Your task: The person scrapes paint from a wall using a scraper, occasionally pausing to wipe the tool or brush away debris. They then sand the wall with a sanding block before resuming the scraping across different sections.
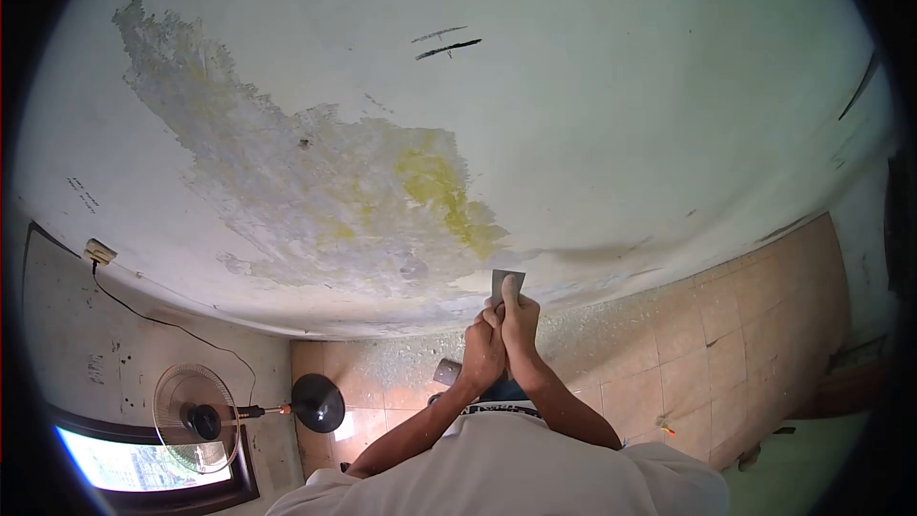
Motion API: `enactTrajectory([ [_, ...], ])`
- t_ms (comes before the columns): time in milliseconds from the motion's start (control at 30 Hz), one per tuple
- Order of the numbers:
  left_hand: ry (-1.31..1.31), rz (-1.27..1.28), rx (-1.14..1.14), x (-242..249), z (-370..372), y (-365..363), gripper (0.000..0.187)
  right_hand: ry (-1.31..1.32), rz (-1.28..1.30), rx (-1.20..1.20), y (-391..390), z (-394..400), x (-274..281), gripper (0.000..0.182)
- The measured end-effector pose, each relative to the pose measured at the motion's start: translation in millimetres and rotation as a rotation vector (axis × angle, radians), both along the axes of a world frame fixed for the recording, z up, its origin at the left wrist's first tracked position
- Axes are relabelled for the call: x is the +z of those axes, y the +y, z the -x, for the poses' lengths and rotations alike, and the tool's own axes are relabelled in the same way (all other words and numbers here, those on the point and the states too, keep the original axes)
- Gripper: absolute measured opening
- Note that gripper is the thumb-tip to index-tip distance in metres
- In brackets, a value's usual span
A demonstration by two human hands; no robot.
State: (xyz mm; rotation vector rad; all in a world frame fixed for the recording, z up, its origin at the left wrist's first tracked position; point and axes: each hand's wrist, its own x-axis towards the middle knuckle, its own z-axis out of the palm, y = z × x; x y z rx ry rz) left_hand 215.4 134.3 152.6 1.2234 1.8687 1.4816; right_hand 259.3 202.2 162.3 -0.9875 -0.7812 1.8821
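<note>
Both my hands are together in front of me, low against the wall (pixel 592 115). My right hand (pixel 519 327) is closed on a flat grey scraper (pixel 501 283), its thumb lying along the blade. Pressed against it on the left, my left hand (pixel 484 344) has its fingers wrapped round the lower part of the scraper, mostly hidden. The blade's upper edge is at the wall, just below the right end of a large bare patch (pixel 334 182) with grey and yellow-green areas where paint is gone.
A standing fan (pixel 197 419) with a round black base (pixel 317 403) is at the lower left, near a window (pixel 143 459). A cable runs to a wall socket (pixel 99 251). Paint flakes lie on the tiled floor (pixel 683 358). A grey object (pixel 446 371) lies by my feet.
</note>
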Motion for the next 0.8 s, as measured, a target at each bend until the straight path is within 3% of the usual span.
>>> enactTrajectory([
  [100, -0.136, 0.144, 0.009, 22, 18, 16, 0.034, -0.062, -0.045, -0.016, 16, 12, 31, 0.060],
  [133, -0.139, 0.141, -0.002, 37, 24, 26, 0.033, 0.119, -0.061, -0.038, 27, 21, 32, 0.059],
  [233, -0.034, 0.069, -0.016, 50, 23, 31, 0.032, 0.135, -0.068, -0.071, 27, 18, 56, 0.059],
  [267, -0.096, 0.155, -0.031, 54, 22, 25, 0.033, 0.127, -0.059, -0.067, 24, 17, 55, 0.059],
  [367, -0.022, 0.026, 0.030, 10, 11, 6, 0.034, -0.024, 0.003, -0.008, 5, 10, 16, 0.058],
  [467, 0.047, -0.025, 0.020, -4, 13, 4, 0.034, 0.013, -0.003, -0.005, 18, 19, 12, 0.058],
  [667, -0.059, 0.082, 0.041, 28, 16, 18, 0.032, 0.080, -0.014, -0.019, 17, 16, 33, 0.060],
  [767, -0.120, 0.152, 0.039, 13, 7, 4, 0.033, 0.064, -0.011, 0.001, 3, 6, 18, 0.059],
  [800, -0.037, 0.048, 0.036, -2, 4, -3, 0.036, 0.058, -0.002, 0.006, -4, 4, 8, 0.060],
])
